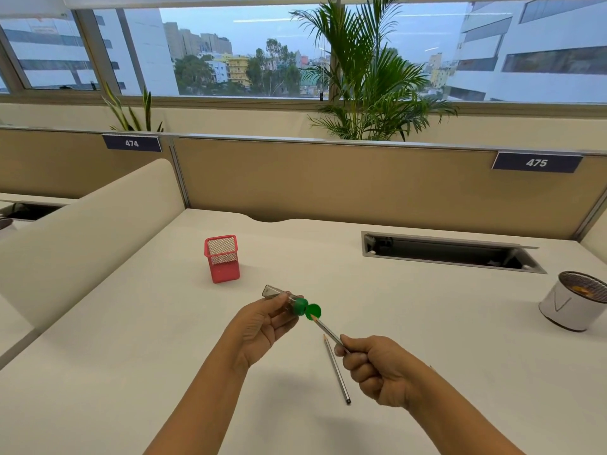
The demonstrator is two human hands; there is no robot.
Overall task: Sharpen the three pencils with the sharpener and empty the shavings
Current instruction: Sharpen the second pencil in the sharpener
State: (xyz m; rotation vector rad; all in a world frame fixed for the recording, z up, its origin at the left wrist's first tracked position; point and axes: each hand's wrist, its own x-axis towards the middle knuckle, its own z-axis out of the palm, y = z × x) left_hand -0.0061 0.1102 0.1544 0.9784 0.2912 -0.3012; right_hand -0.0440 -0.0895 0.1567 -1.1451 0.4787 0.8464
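Observation:
My left hand (262, 323) grips a sharpener (289, 300) with a clear smoky barrel and a green head, held above the white desk (443, 339). Its round green cap (313, 311) hangs open beside the head. My right hand (377, 366) is closed on a grey pencil (328, 331), whose sharpened tip points up-left and nearly touches the green cap. A second grey pencil (336, 369) lies flat on the desk just below and between my hands, tip pointing away from me. No third pencil is visible.
A red mesh pencil holder (222, 259) stands behind the sharpener. A small white bin with a mesh rim (573, 302) sits at the right edge. A cable slot (450, 252) is recessed in the desk at back right. Tan partitions (361, 182) enclose the desk.

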